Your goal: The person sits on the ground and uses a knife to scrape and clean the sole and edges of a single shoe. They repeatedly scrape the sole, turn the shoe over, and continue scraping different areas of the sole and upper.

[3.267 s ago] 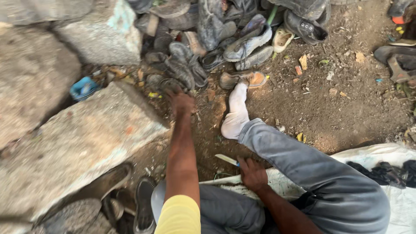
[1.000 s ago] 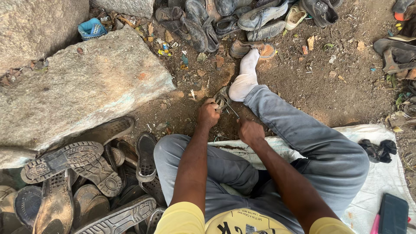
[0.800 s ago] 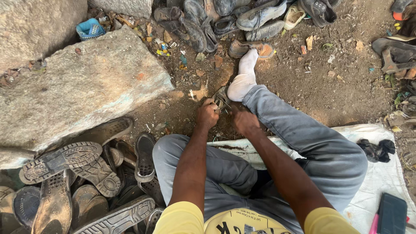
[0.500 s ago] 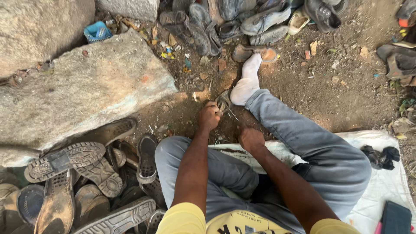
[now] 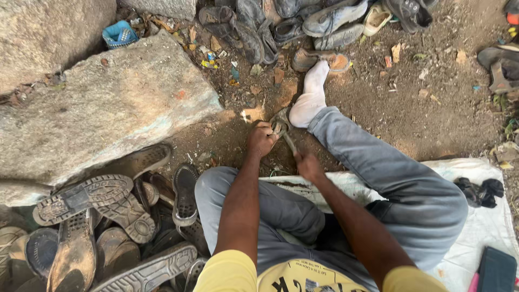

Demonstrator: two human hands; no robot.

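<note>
Dirt ground (image 5: 432, 113), hands gripping blade (image 5: 289, 141), angled toward sock (image 5: 311, 97)

Large grey stone slab (image 5: 113, 108), pile of worn shoe soles (image 5: 102, 216), white sheet (image 5: 476, 227), blue basket (image 5: 120, 34)

outdoor cobbler spot: dirt ground (image 5: 432, 108), worn shoe piles (image 5: 108, 216).

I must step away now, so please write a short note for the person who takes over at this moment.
Left hand: closed on a small grey shoe piece over the dirt, by the socked foot.
Right hand: closed on the handle of a thin metal tool, its tip at the piece.
Done: cannot tell from this view.
Left: piles of worn shoe soles by the left knee and old shoes beyond the foot.
</note>
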